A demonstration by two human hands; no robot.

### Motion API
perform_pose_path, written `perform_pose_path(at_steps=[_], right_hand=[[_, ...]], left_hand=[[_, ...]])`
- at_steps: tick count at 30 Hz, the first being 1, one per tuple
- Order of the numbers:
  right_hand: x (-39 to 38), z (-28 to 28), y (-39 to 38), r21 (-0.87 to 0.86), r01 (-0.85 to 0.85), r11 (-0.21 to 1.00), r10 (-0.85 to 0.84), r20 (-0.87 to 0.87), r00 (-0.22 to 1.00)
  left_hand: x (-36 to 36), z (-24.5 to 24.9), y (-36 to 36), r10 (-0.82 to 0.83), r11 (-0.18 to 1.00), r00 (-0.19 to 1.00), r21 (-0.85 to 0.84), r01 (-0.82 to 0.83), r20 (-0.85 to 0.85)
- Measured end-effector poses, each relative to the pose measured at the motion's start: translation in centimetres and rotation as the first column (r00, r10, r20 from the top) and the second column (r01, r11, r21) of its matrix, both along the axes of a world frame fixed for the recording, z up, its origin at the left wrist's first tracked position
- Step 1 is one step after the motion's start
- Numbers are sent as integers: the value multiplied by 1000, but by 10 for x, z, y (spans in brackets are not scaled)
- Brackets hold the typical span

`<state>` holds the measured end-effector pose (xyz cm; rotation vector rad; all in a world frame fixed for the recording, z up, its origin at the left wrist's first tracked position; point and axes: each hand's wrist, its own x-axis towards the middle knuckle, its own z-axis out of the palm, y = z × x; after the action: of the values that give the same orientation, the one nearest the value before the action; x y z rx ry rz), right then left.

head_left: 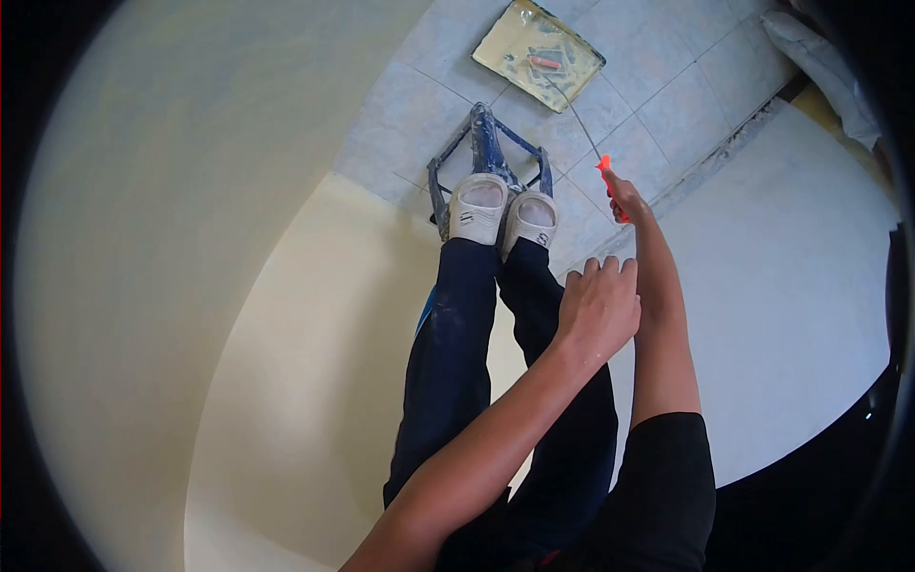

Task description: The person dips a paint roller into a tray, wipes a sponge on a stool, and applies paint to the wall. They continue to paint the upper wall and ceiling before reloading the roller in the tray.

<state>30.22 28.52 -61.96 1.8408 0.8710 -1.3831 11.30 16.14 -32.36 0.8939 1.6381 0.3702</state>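
My right hand (pixel 624 198) is wrapped round the orange handle of a small paint roller (pixel 587 132), its arm stretched forward. The thin metal rod runs down to the paint tray (pixel 505 36), where the pinkish roller head (pixel 545 63) lies among cream paint. My left hand (pixel 600 303) is beside my right forearm, back of the hand up, fingers curled in and their tips hidden. No tool shows in it.
My white clogs (pixel 478 212) stand on a paint-stained blue stool (pixel 488 143) above the tiled floor (pixel 658 86). A cream wall (pixel 276 400) rises close on the left, a pale wall surface (pixel 762 305) on the right. Grey-white sheeting (pixel 824 71) lies at the upper right.
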Motion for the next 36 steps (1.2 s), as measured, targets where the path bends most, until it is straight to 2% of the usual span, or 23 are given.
perform_pose_path(at_steps=[5, 8, 10, 13, 19, 20, 22, 23, 25, 27, 30, 33, 34, 36], right_hand=[[5, 3, 12, 8, 40, 999, -40, -33, 999], [18, -5, 5, 27, 5, 1000, -5, -9, 1000], [18, -12, -4, 39, -88, 995, 90, -40, 995], [22, -35, -42, 166, -121, 979, 134, -69, 989], [-32, -50, -105, 83, 199, 976, -194, -68, 979], [-34, -50, -104, 84, 194, 977, -189, -62, 980], [-42, -62, -100, 112, 238, 965, -218, -160, 963], [-40, -64, -98, 108, 236, 966, -219, -151, 964], [-46, -51, -77, 45, 329, 943, -326, -74, 943], [-41, -32, -75, 74, 294, 953, -290, -60, 955], [-8, -24, -97, 46, 189, 981, -186, -63, 981], [-2, -26, -87, 69, 161, 985, -159, -34, 987], [-3, -31, -79, 132, 87, 987, -75, -99, 992], [-12, -28, -62, 130, 80, 988, -70, -79, 994]], left_hand=[[-4, 0, 7, -17, 1000, 1000, -17, 17, 3], [-5, -1, 12, -27, 1000, 999, 5, 27, -22], [-6, -1, 18, -34, 999, 998, -2, 34, -50], [-2, 3, 26, -3, 1000, 997, -24, 1, -79], [-5, 1, 22, 74, 996, 987, -29, -79, -141], [-3, 1, 20, 95, 995, 981, 1, -96, -172], [-4, 2, 22, 80, 996, 987, -20, -84, -140], [-2, 4, 21, 62, 997, 993, -48, -67, -102], [-1, 6, 21, 87, 994, 993, -55, -91, -74], [-2, 7, 21, 120, 991, 992, -53, -122, -42], [-3, 8, 17, 102, 994, 991, -29, -105, -87], [1, 10, 17, 90, 992, 993, -81, -97, -82], [1, 10, 19, 88, 992, 993, -82, -95, -82], [4, 12, 17, 59, 995, 997, -76, -62, -45]])
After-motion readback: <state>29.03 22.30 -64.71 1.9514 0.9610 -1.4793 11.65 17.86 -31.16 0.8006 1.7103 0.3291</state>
